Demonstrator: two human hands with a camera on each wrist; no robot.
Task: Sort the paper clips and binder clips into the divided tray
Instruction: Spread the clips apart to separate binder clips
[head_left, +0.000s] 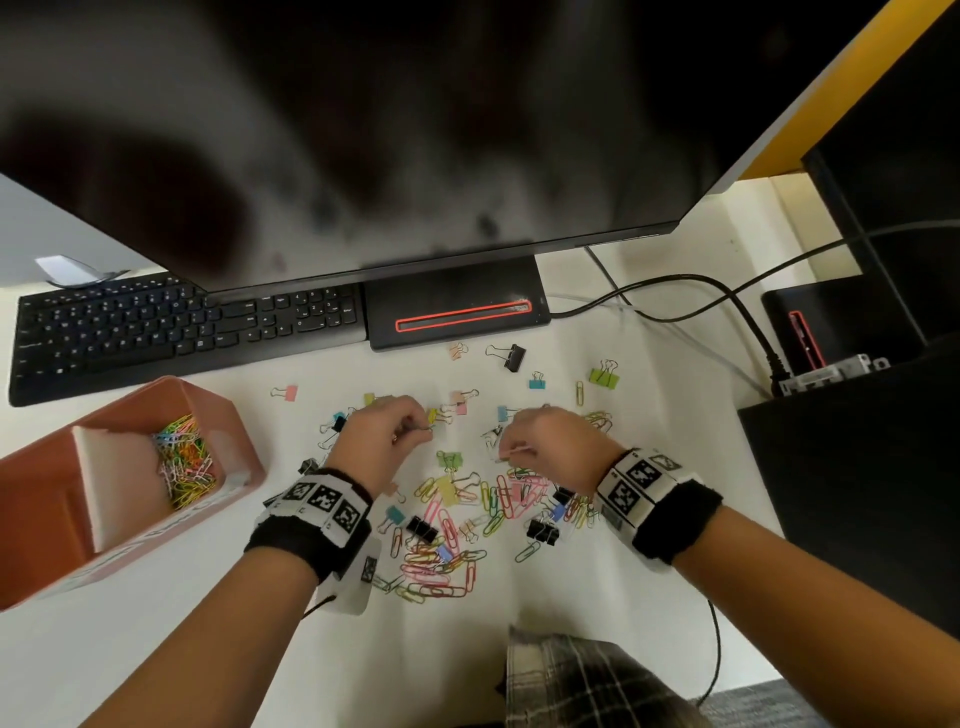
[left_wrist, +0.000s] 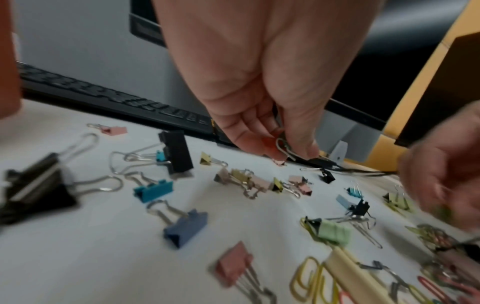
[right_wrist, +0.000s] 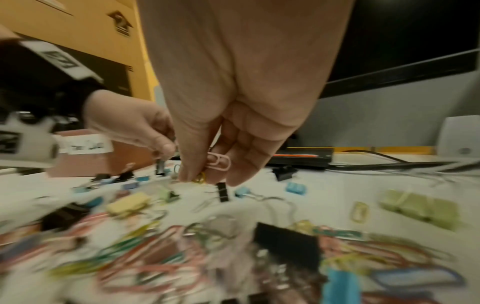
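Paper clips: both hands pinch some, left (left_wrist: 262, 123) silver, right (right_wrist: 233, 131) pink; tray label (right_wrist: 85, 147) seems unreadable.

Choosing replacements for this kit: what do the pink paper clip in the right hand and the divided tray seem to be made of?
The pink paper clip looks like bent wire with a smooth coloured coating, probably plastic over metal: even pastel colour, rounded loops. The terracotta-coloured divided tray appears to be moulded plastic with a matte finish: uniform colour, thin walls, rounded corners. Neither is certain.

Glossy coated-wire paper clips (head_left: 441, 564), matt plastic tray (head_left: 47, 467).
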